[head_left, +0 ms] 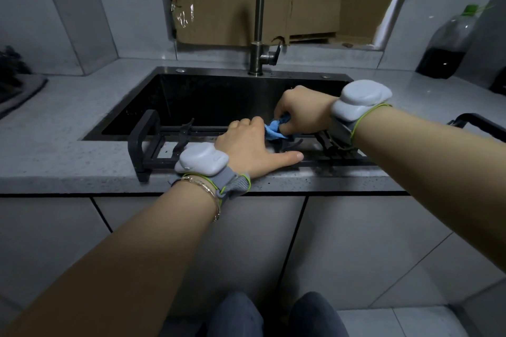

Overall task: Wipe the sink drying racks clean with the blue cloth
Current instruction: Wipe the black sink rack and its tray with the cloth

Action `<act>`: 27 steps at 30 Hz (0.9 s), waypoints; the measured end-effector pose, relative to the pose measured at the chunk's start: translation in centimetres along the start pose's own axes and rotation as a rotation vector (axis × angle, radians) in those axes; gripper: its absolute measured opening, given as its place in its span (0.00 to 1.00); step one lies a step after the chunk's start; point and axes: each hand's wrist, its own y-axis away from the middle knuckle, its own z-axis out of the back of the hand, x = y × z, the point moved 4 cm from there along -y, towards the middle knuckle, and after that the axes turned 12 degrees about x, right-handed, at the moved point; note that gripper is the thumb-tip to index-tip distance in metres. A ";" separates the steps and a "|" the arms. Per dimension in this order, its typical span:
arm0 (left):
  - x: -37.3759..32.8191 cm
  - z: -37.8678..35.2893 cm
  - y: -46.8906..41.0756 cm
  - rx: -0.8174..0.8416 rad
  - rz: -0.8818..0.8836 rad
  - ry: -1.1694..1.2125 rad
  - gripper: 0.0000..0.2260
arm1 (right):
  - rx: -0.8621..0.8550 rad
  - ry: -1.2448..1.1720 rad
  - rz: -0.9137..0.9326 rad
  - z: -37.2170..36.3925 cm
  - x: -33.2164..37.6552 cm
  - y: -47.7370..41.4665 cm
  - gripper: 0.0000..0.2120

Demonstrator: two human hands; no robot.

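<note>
A black drying rack point(142, 142) is lying across the front edge of the sink point(219, 96). At the sink's front middle, the left hand point(252, 145) is resting on the rack, thumb straight and fingers bending over the bars. Whether that grip is closing cannot be told. Just right of it, the right hand point(301, 112) is pinching the bunched blue cloth point(273, 128) against the rack. The cloth is looking soft and light, probably best held bunched.

Matt black metal drying rack point(153, 142); soft, crumpled blue cloth point(275, 128); speckled grey stone-look counter point(68, 117); dark glossy sink point(219, 98); brushed metal tap point(258, 22).
</note>
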 end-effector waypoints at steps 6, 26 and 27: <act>-0.1 -0.3 0.0 0.005 0.001 0.011 0.34 | 0.002 0.049 -0.030 -0.9 0.2 0.4 0.14; 0.2 1.3 1.0 0.091 -0.036 -0.211 0.40 | -0.011 -0.214 -0.102 -1.1 1.2 4.9 0.10; 0.6 1.6 1.1 0.093 -0.033 -0.272 0.41 | -0.014 -0.173 -0.090 -0.9 1.4 5.0 0.10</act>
